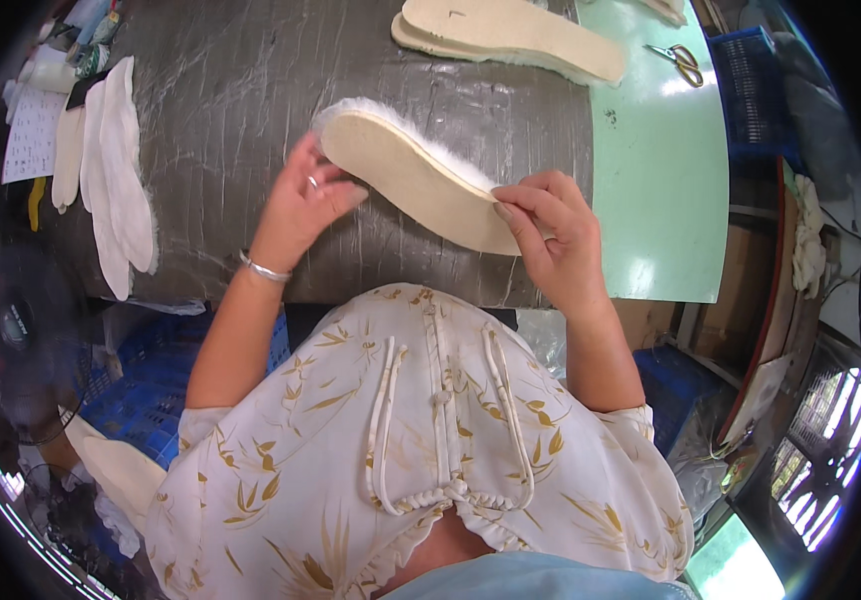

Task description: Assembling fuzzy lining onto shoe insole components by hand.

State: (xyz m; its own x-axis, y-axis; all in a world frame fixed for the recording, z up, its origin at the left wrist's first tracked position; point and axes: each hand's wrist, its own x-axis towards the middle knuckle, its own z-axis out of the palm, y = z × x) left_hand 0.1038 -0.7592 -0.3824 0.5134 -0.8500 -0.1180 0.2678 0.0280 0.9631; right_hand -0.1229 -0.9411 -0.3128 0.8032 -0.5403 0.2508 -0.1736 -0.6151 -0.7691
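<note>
A cream insole (415, 182) with white fleece along its upper edge is held slantwise above the dark work surface. My right hand (558, 225) pinches it near its right end, thumb in front and fingers behind. My left hand (308, 205) is beside the insole's left end, fingertips close to or touching the fleecy edge. Its thumb stands apart from the fingers, and the hand is slightly blurred. Part of the insole's right end is covered by my right hand.
Several fleecy insoles (115, 180) lie at the left table edge. More insoles (510, 38) are stacked at the far right, near scissors (685, 66) on a green mat (660, 200). A blue crate (745, 90) stands at right, a fan (15, 325) at left.
</note>
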